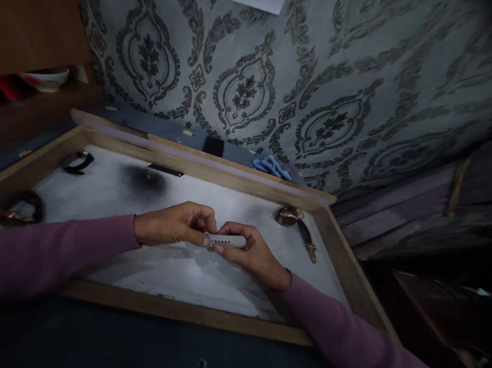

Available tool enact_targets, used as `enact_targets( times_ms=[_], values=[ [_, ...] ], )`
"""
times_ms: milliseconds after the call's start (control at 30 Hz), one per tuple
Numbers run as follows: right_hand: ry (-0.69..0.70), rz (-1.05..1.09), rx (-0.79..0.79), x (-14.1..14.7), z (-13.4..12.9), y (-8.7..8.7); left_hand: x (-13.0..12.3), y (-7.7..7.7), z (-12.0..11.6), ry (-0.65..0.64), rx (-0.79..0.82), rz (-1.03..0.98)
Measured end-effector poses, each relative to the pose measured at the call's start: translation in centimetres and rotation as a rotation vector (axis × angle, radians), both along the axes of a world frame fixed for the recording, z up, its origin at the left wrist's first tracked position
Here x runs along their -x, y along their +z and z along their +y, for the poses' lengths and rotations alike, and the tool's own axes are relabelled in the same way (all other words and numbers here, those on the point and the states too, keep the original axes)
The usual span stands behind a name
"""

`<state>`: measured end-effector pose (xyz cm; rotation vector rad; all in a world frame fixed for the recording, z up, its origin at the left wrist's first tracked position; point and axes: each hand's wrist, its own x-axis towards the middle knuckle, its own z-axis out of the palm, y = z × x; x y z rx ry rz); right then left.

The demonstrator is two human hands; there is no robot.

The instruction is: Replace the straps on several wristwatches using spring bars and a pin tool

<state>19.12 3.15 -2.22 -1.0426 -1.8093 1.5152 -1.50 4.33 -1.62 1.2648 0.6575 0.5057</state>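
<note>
A pale grey watch strap (230, 241) with a row of small holes is held between both hands above the white-bottomed wooden tray (188, 309). My left hand (180, 224) pinches its left end between thumb and fingers. Around its right part my right hand (254, 254) is closed, thumb along the near side. Whether a watch case is attached, hidden by the fingers, I cannot tell. In the tray's right part lies a gold-toned watch (289, 215) with a black strap (305, 232).
A black watch (79, 163) lies at the tray's back left, and a dark watch with coppery parts (21, 209) at its front left. Beyond the back rim are a dark flat object (214, 146) and a crumpled blue cloth (272, 166). A bowl (46, 78) sits on the left shelf.
</note>
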Motion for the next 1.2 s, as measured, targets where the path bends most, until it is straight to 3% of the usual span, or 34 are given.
enact_targets(
  times_ms=[500,667,1200],
  values=[
    [-0.017,0.133,0.178,-0.1,0.5,-0.3,-0.1,0.1,0.1,-0.033,-0.076,-0.086],
    [-0.094,0.133,0.187,0.2,0.4,-0.6,-0.2,0.0,0.1,0.005,-0.066,-0.077],
    [-0.137,0.101,0.249,0.1,0.2,-1.2,-0.4,-0.1,-0.1,0.101,-0.105,0.062]
  ],
)
